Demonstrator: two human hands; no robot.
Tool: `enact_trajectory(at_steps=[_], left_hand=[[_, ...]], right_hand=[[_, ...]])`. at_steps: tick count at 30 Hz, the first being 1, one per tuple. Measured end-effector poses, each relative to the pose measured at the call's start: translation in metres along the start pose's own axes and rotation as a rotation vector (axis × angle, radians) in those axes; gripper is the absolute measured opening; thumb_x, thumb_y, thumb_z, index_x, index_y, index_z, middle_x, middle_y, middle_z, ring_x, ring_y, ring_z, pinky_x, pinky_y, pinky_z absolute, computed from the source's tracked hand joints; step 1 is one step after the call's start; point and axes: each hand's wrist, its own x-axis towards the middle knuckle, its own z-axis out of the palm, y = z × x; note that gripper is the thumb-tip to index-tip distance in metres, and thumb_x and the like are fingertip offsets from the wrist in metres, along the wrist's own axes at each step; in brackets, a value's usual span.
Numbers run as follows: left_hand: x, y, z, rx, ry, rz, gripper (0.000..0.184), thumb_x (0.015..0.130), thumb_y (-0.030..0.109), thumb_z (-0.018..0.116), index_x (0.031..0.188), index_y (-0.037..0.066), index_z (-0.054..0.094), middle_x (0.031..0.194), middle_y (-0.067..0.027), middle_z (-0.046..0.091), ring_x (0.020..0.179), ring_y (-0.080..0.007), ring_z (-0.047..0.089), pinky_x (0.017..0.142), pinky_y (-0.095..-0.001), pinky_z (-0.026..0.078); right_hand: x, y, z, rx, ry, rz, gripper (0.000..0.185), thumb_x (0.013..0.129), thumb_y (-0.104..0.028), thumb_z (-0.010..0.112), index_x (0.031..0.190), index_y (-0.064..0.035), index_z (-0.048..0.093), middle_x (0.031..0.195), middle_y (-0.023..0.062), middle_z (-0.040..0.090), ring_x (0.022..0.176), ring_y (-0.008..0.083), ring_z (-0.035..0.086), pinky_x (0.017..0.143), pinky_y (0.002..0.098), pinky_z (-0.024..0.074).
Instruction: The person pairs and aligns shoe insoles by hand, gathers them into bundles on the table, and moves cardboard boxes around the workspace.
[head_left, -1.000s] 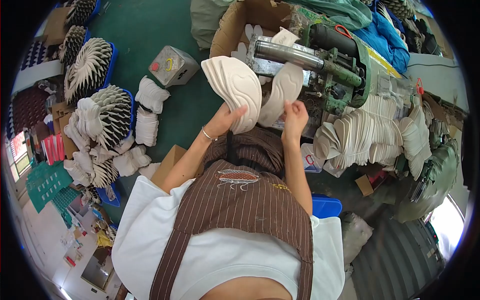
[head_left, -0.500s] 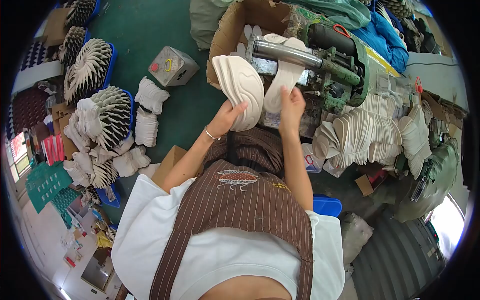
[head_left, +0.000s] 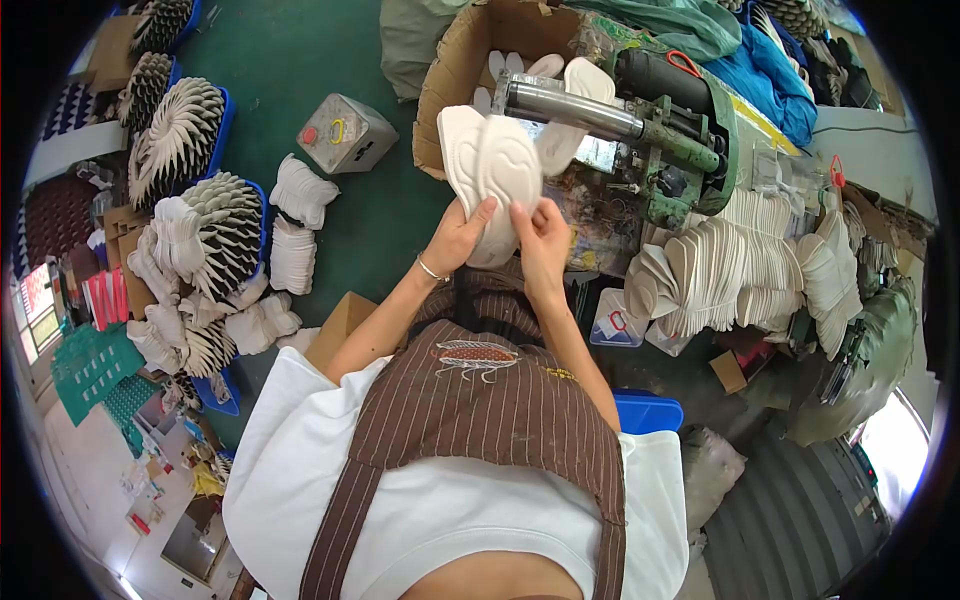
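A small stack of cream-white shoe insoles [head_left: 461,150] stands fanned in my left hand [head_left: 458,238], its fingers closed around the lower end. The thumb and fingers of my right hand [head_left: 543,240] pinch the edge of the front insole [head_left: 510,160], which is turned slightly apart from the others. Beyond my hands is a green machine with a shiny metal roller [head_left: 575,107]. Another insole [head_left: 588,80] lies at this roller, showing above and below it, with no hand on it.
An open cardboard box [head_left: 440,95] stands behind the roller with insoles inside. Bundled insoles [head_left: 735,265] are piled at the right. A metal can [head_left: 347,132] and tied bundles [head_left: 293,255] sit on the green floor at the left. A blue bin [head_left: 648,411] is beside my right elbow.
My right hand has left the insole at the roller and come left to the stack, now pinching its front insole. The insole at the roller has shifted up and away.
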Motion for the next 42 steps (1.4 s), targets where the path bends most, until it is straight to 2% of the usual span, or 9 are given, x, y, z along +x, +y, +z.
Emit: enact_trajectory(at_steps=[4, 9, 14, 19, 24, 29, 35, 38, 42], left_hand=[[-0.003, -0.004, -0.011, -0.004, -0.036, -0.222, 0.034, 0.093, 0.03, 0.05, 0.102, -0.003, 0.052, 0.083, -0.0067, 0.059, 0.077, -0.0142, 0.059, 0.073, -0.0265, 0.048], [0.001, 0.0, 0.0, -0.095, -0.039, -0.302, 0.035, 0.091, 0.032, 0.053, 0.098, -0.002, 0.051, 0.079, -0.0059, 0.057, 0.07, -0.0149, 0.059, 0.069, -0.0274, 0.049], [0.003, -0.023, -0.004, 0.266, 0.112, 0.128, 0.037, 0.092, 0.034, 0.051, 0.103, -0.001, 0.053, 0.088, -0.0071, 0.06, 0.073, -0.0144, 0.06, 0.069, -0.025, 0.049], [0.002, -0.011, -0.007, -0.341, 0.011, -0.29, 0.041, 0.096, 0.034, 0.042, 0.112, -0.002, 0.05, 0.1, -0.0079, 0.058, 0.095, -0.0175, 0.058, 0.065, -0.0279, 0.051], [0.008, -0.025, -0.014, -0.245, -0.074, -0.284, 0.043, 0.097, 0.034, 0.04, 0.121, -0.001, 0.049, 0.112, -0.0049, 0.055, 0.103, -0.0134, 0.052, 0.089, -0.0263, 0.041], [0.016, -0.028, -0.009, 0.329, -0.136, -0.095, 0.052, 0.096, 0.038, 0.04, 0.138, 0.009, 0.033, 0.135, -0.0057, 0.038, 0.122, -0.0157, 0.037, 0.099, -0.0317, 0.031], [0.018, -0.006, 0.003, 0.262, -0.289, -0.212, 0.045, 0.094, 0.02, 0.048, 0.135, 0.004, 0.036, 0.126, -0.0125, 0.048, 0.113, -0.0196, 0.049, 0.096, -0.0312, 0.038], [0.026, -0.02, 0.006, 0.343, -0.364, -0.188, 0.044, 0.092, 0.018, 0.053, 0.132, 0.005, 0.041, 0.122, -0.0112, 0.053, 0.107, -0.0184, 0.053, 0.092, -0.0304, 0.042], [0.023, -0.002, 0.054, 0.615, -0.453, -0.09, 0.05, 0.081, 0.02, 0.065, 0.126, 0.007, 0.048, 0.118, -0.0105, 0.057, 0.107, -0.0253, 0.054, 0.09, -0.0352, 0.043]], right_hand=[[0.024, 0.008, -0.046, -0.002, 0.258, 0.025, 0.015, 0.087, -0.005, 0.056, 0.099, 0.0027, 0.053, 0.091, 0.0091, 0.065, 0.077, 0.01, 0.059, 0.067, 0.0234, 0.0469], [0.034, -0.013, -0.013, -0.03, 0.057, 0.016, 0.016, 0.088, -0.011, 0.059, 0.098, 0.0012, 0.057, 0.085, 0.0036, 0.064, 0.073, 0.0078, 0.057, 0.065, 0.022, 0.0454], [0.004, 0.011, -0.021, 0.009, 0.089, 0.044, 0.012, 0.087, -0.007, 0.059, 0.079, -0.0025, 0.05, 0.078, 0.003, 0.061, 0.065, 0.0042, 0.05, 0.057, 0.0182, 0.0381], [0.053, -0.002, -0.042, -0.037, 0.224, -0.039, 0.009, 0.088, -0.008, 0.058, 0.092, -0.0006, 0.055, 0.082, 0.0045, 0.064, 0.069, 0.0055, 0.054, 0.061, 0.0183, 0.0415], [0.008, 0.002, 0.001, -0.014, -0.228, 0.071, 0.01, 0.087, -0.007, 0.058, 0.092, 0.0015, 0.058, 0.082, 0.0032, 0.064, 0.073, 0.0063, 0.056, 0.063, 0.0196, 0.0446], [0.048, 0.048, -0.038, -0.272, 0.173, 0.024, 0.011, 0.083, -0.011, 0.062, 0.085, -0.0002, 0.062, 0.071, 0.005, 0.063, 0.067, 0.0049, 0.055, 0.059, 0.0221, 0.045], [0.013, -0.031, -0.072, -0.265, 0.044, -0.123, 0.018, 0.079, -0.01, 0.064, 0.094, 0.0001, 0.063, 0.086, 0.0081, 0.067, 0.079, 0.0138, 0.064, 0.072, 0.0265, 0.0499], [-0.017, -0.058, -0.16, -0.819, 0.539, -0.472, 0.035, 0.073, -0.009, 0.065, 0.107, -0.0022, 0.059, 0.102, 0.0128, 0.063, 0.097, 0.0289, 0.06, 0.087, 0.0356, 0.0449], [-0.028, -0.067, -0.312, -1.327, 0.777, -0.335, 0.101, 0.059, -0.031, 0.08, 0.136, 0.0024, 0.025, 0.135, 0.0265, 0.032, 0.126, 0.041, 0.03, 0.105, 0.0443, 0.025]])
